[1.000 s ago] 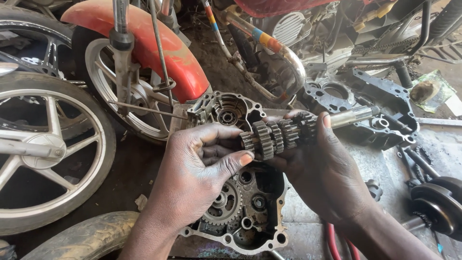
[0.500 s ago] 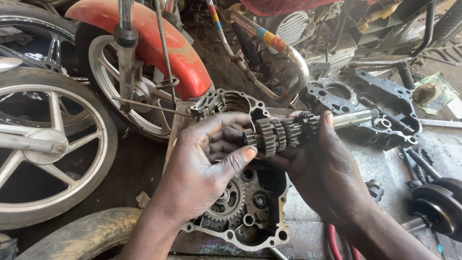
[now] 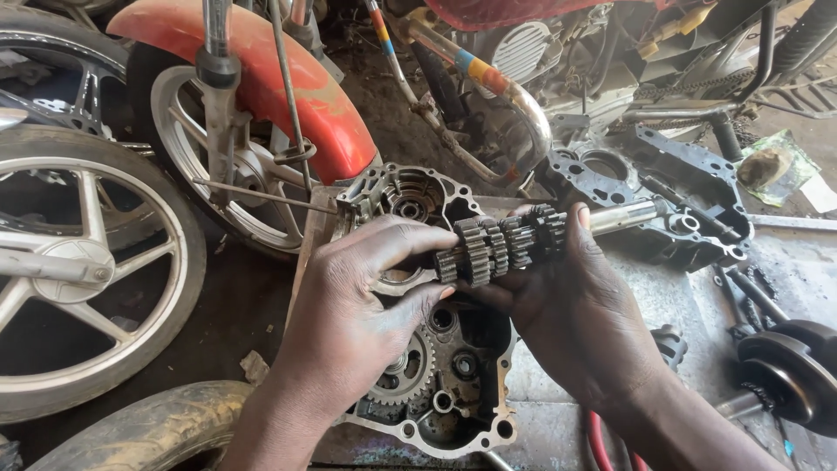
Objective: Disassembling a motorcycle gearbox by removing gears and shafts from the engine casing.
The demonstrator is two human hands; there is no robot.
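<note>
Both hands (image 3: 349, 305) bare, grease-smeared, with no sleeves showing.

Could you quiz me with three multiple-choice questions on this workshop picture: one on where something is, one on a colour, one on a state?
1. Where is the gear shaft?
A. on the floor
B. held above the open engine case
C. inside the wheel

2. What colour is the fender?
A. red
B. blue
C. green

3. How is the gear shaft held?
A. by one hand
B. by both hands
C. by neither

Answers: 1 B, it sits in the air over the case. 2 A, the curved guard over the wheel is red. 3 B, the left hand and right hand both grip it.
</note>
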